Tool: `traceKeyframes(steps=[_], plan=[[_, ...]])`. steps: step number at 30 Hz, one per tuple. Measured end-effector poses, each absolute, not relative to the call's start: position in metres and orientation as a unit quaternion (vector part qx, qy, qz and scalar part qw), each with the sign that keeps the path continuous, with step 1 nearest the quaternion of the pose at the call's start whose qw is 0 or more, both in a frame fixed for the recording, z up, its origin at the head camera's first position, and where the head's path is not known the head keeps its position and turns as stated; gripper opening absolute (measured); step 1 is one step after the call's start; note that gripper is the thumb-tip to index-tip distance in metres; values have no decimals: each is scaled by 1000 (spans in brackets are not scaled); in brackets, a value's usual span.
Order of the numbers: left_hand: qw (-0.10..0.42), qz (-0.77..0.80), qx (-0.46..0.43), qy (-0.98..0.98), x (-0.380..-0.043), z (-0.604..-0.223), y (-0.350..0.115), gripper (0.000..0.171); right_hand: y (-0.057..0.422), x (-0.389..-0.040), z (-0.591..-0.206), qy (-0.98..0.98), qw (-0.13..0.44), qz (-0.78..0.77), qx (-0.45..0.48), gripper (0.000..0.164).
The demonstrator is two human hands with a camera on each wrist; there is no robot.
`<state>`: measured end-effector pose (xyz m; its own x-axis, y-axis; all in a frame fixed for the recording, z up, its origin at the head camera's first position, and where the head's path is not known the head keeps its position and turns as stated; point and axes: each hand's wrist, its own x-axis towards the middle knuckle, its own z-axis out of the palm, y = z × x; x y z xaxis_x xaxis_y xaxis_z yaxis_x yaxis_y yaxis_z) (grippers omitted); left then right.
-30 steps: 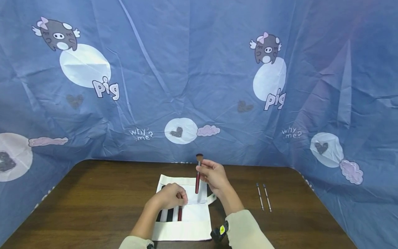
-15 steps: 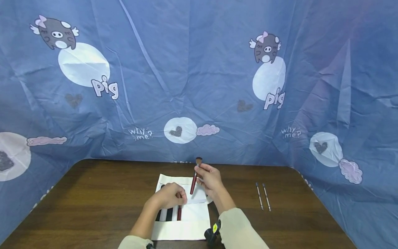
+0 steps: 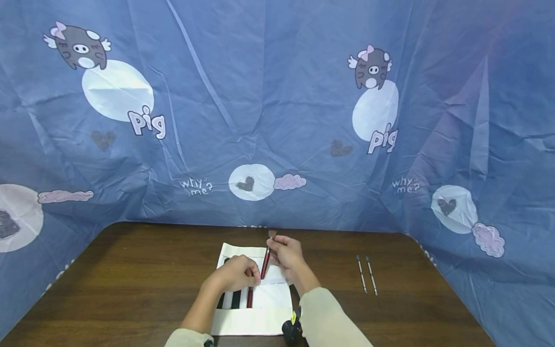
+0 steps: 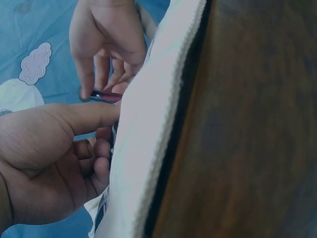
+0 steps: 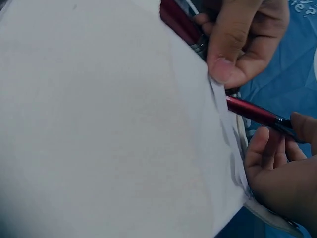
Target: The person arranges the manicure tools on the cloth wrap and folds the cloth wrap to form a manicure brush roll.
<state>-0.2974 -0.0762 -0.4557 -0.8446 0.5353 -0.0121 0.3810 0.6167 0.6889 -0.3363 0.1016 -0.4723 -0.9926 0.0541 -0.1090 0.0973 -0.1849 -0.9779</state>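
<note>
My left hand [image 3: 236,272] pinches the pocket edge of a white fabric brush roll [image 3: 253,322] between thumb and fingertips. My right hand [image 3: 288,254] holds a makeup brush [image 3: 266,264] with a dark red handle, bristles up, gripped close below its head. The handle's lower end slants down to the pocket edge beside my left fingertips; the right wrist view shows the handle [image 5: 252,112] right at that edge. Another red-handled brush [image 3: 250,298] lies in the roll under my left hand, its upper part hidden by the fingers. Dark strips [image 3: 236,299] show to its left.
Two thin pale sticks [image 3: 372,275] with blue tips lie side by side on the brown wooden table [image 3: 143,279], right of the roll. A blue printed sheet [image 3: 303,115] hangs behind the table and along its sides.
My right hand has come down and to the left with the brush, which now tilts and has its lower end at the pocket edge. The left hand has stayed in place.
</note>
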Motion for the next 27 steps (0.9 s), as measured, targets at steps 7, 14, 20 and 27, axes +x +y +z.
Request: traceKeyframes(steps=[7,14,20,27], plan=[[97,351,271,891,-295,-455,-76,13,101,-332,-474,691,5,-721,49,32],[98,351,268,892,-295,-454,-75,14,100,-335,-475,711,15,-703,32,28],[98,353,275,889,-296,-454,-76,14,100,-335,-477,732,19,-680,22,24],[93,349,281,889,-297,-456,-77,14,103,-334,-474,737,41,-675,1,41]])
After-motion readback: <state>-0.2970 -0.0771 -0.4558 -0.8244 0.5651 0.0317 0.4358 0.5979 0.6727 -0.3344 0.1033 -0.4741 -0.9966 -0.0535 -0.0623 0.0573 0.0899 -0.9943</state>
